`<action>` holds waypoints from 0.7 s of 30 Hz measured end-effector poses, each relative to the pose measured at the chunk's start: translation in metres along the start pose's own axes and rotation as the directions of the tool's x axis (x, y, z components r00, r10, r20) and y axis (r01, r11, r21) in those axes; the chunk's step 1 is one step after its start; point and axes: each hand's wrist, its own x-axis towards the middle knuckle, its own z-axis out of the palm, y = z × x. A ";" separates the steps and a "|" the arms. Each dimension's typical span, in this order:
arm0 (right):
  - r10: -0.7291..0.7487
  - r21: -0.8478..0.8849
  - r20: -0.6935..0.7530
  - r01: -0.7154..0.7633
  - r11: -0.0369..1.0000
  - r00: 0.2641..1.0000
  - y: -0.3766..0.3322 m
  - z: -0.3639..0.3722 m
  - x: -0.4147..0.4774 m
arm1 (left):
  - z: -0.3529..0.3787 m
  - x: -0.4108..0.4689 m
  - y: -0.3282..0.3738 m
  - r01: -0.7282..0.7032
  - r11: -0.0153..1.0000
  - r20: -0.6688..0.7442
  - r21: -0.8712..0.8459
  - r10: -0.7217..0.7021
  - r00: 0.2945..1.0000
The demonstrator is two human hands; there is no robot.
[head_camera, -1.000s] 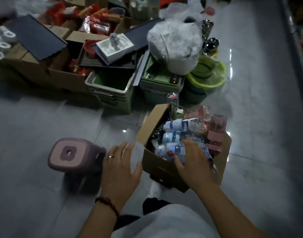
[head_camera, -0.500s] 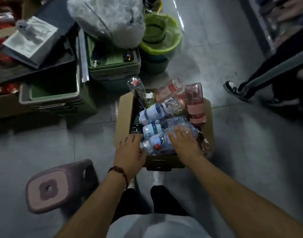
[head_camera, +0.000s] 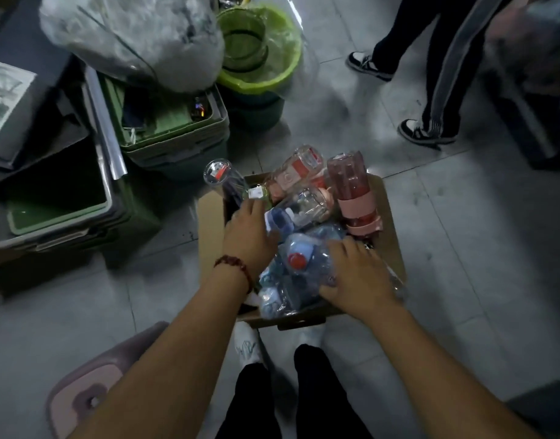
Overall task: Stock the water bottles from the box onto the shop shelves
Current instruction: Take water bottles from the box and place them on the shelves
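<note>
bottles (head_camera: 304, 263) lie under the relaxed, spread left hand (head_camera: 248, 236) and right hand (head_camera: 359, 274).

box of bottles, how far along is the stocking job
Done: nothing that shows. The cardboard box is heaped with bottles, including the pink bottle, and no stocked shelf is in view.
In hand: the left hand touches bottles at the box's left side and the right hand rests on the wrapped blue bottles. Neither has lifted one.
Left: seemingly everything, carrying them all to the shelves.
</note>
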 end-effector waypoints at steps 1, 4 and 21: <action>0.056 0.081 -0.018 -0.055 0.995 0.998 0.003 -0.005 -0.002 | 0.000 0.012 0.008 -0.028 1.000 -0.006 -0.009 0.028 1.000; 0.173 0.275 -0.024 -0.160 0.948 0.985 0.013 -0.016 -0.004 | 0.007 0.040 0.033 -0.117 0.991 0.014 -0.066 0.118 0.993; 0.290 0.439 0.050 -0.282 0.853 0.956 0.021 -0.042 -0.019 | -0.030 0.030 0.012 -0.022 0.997 -0.013 -0.072 0.021 1.000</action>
